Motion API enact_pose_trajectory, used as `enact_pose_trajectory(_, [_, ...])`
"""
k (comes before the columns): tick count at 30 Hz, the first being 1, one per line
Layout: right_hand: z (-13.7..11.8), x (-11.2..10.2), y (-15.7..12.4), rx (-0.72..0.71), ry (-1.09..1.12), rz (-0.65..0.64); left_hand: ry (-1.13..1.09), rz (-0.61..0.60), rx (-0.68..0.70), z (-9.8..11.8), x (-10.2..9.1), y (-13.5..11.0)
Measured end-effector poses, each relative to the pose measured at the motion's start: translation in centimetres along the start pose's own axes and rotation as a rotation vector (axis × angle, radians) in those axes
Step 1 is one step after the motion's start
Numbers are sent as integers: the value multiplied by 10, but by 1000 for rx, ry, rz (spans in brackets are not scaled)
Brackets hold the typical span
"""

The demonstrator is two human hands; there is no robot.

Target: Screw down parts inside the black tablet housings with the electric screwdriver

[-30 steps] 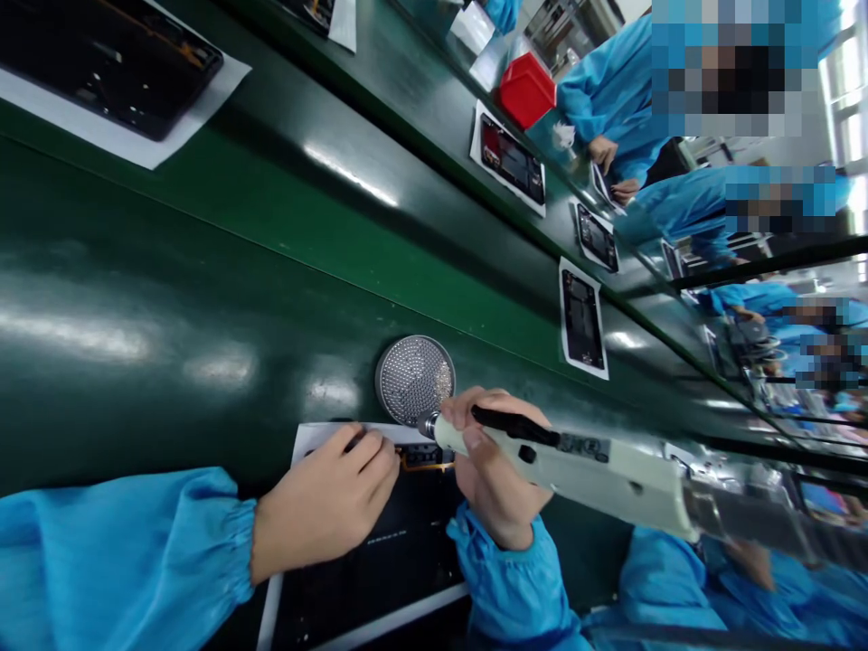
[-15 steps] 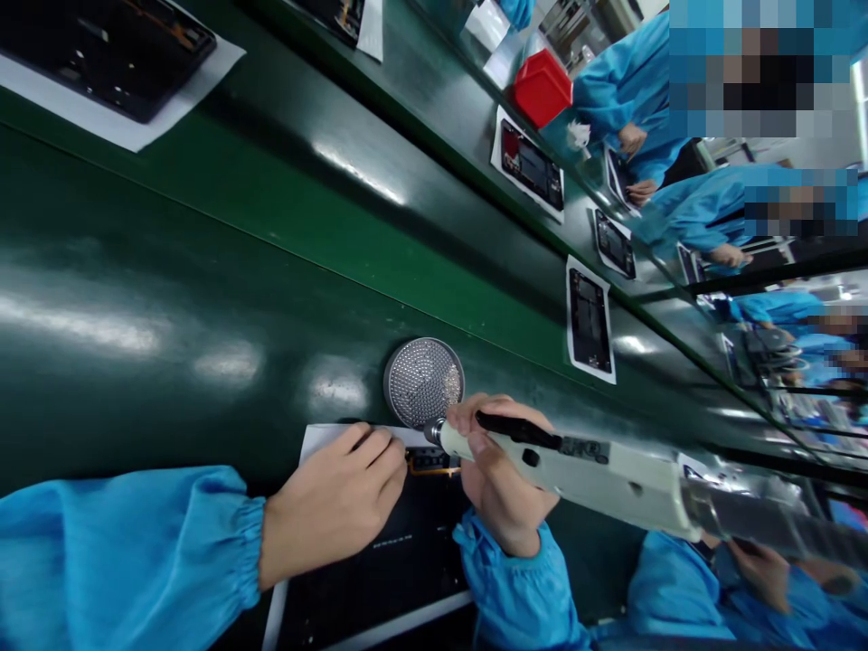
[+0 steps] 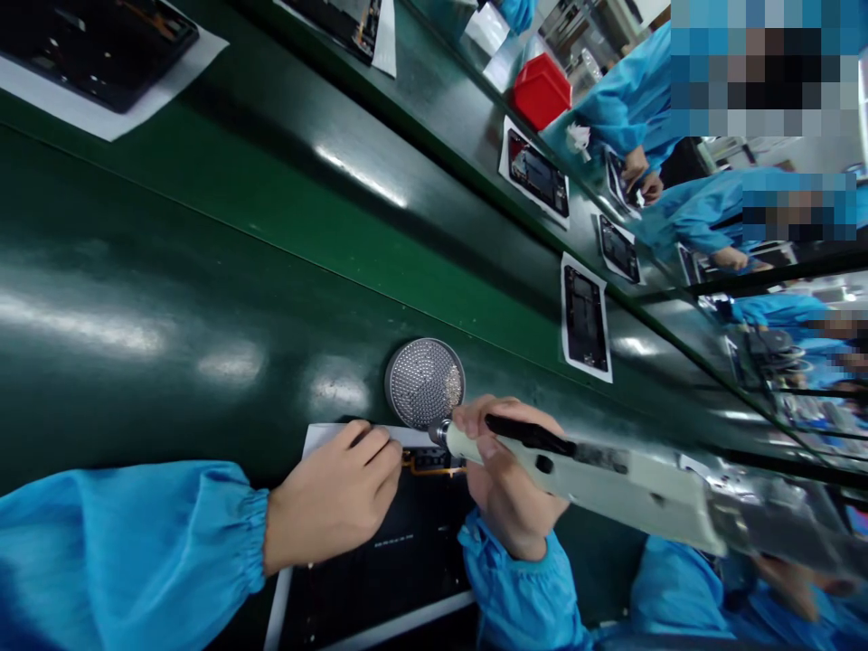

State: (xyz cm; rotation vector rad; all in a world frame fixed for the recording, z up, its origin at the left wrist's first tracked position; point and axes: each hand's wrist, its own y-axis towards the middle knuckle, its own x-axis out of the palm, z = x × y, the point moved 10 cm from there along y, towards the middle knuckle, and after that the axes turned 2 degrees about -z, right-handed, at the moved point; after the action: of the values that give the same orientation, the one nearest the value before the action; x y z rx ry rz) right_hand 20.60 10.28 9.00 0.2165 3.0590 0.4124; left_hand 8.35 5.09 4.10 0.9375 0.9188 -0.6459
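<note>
My right hand is shut on a white electric screwdriver, whose metal tip sits just below the round metal screw dish. Many small screws fill that dish. My left hand has curled fingers on the top edge of a black phone-like device. That device lies on a white paper sheet with an orange flex strip near its edge. My right hand and the screwdriver hide part of it.
Further along the green conveyor bench, several black devices lie on white sheets, such as one. A red box stands beyond a raised rail. Blue-sleeved co-workers sit along the far side, with one co-worker's hand visible. Another blue sleeve is at lower right.
The whole view has drifted slightly. The screwdriver tip has shifted a little right with my right hand, staying close to the dish. My left hand stays on the device.
</note>
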Motion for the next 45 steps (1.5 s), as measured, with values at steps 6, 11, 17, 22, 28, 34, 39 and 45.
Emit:
enact_pose_trajectory(6, [-14,4,-8,30,23,-41,-22,35,-9,0,-3,-1])
enact_pose_trajectory(11, [-1,16,-19,111,36,-132,-31,8,-13,-1,0,-2])
enact_pose_trajectory(17, [3,22,-22,137,13,-160,-24,15,-2,0,-1,-2])
enact_pose_trajectory(22, [3,24,-22,134,6,-170,-30,11,-7,-1,0,-1])
enact_pose_trajectory(28, [4,22,-25,149,-17,-155,-37,15,-12,-1,-1,-1])
enact_pose_trajectory(34, [4,24,-27,138,-35,-146,-44,0,-13,-1,2,-1])
enact_pose_trajectory(39, [4,27,-30,72,-66,-159,-38,-1,-9,0,4,-2])
enact_pose_trajectory(45, [11,27,-32,36,-51,-177,-83,-42,-94,-11,9,-4])
